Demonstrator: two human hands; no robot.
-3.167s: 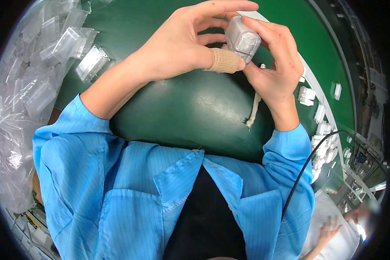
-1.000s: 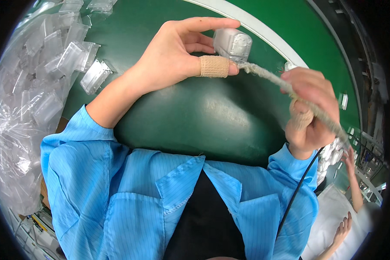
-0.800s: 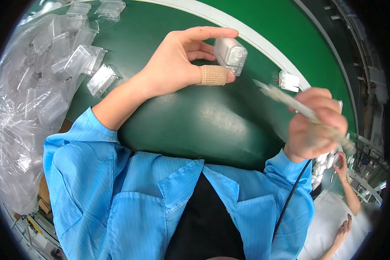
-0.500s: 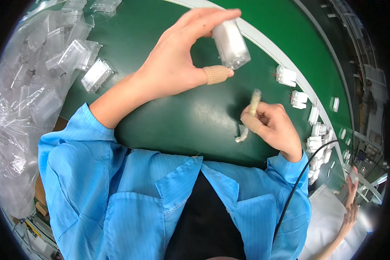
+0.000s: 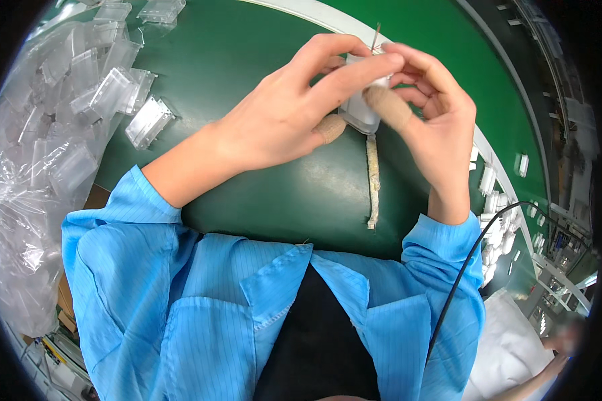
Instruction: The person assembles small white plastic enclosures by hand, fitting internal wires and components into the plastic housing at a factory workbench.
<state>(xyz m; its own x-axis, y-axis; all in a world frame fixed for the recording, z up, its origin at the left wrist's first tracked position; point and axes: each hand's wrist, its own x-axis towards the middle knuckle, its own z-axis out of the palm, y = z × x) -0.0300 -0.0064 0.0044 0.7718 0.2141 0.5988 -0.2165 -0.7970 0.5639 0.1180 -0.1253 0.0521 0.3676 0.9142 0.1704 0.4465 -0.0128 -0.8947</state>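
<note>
Your left hand and right hand meet above the green mat, both closed around a small white block that sits between the fingertips. Your left forefinger lies across its upper face, with the taped thumb below; your right hand's taped thumb presses the side that faces you. A thin pale strip hangs straight down from the block's lower edge, its free end swinging just above the mat.

The block appears light, rigid and smooth-skinned, so it is likely to slip under a loose pinch. Take it by its flat opposite faces, as you do here, rather than by the corners. The strip looks limp and easily creased, and it will not bear the block's weight. Handle it near its root.

Clear plastic trays lie heaped at your left, and more small white parts line the mat's right border.

Compared with half a second ago, your right hand has risen from the mat to rejoin the block, and the strip has gone from your right fingers to hang under it.
</note>
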